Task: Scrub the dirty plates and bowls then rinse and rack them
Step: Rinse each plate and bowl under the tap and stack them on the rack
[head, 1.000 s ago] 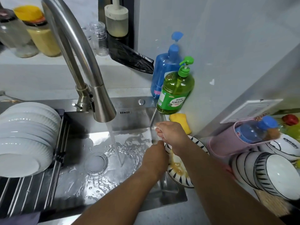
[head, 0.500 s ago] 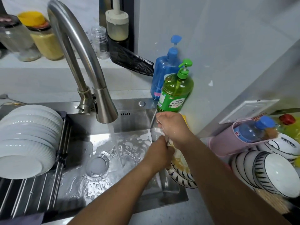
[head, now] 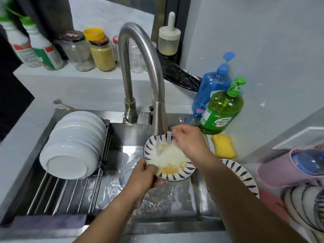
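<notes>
Nearest the camera, the left hand (head: 142,178) grips the near-left rim of a blue-dashed plate (head: 184,171), thumb curled over the top edge and fingers hidden beneath. The plate is held above the sink (head: 175,204) toward its right side, tilted slightly, carrying yellow residue along its near edge and white foam across the centre. The right hand (head: 188,141) rests on the plate's far-right part with fingers curled down onto the foamy surface; whether it holds a cloth or pad cannot be told. Water falls from the faucet (head: 158,120) spout onto the plate's far-left area. A drying rack (head: 70,195) spans the left part of the sink, bearing a row of white ribbed bowls (head: 73,144) leaning on edge. On the counter at the sink's right edge lies a second blue-dashed plate (head: 245,176), partly covered by the right forearm. Beyond it, at the sink's far-right corner, sits a yellow sponge (head: 223,146). At the counter's right edge stand striped bowls (head: 301,206) stacked on their sides and a pink holder (head: 278,172). Behind the sponge stand a green detergent bottle (head: 221,111) and a blue pump bottle (head: 213,86). On the back ledge stand several jars (head: 91,53) and bottles
</notes>
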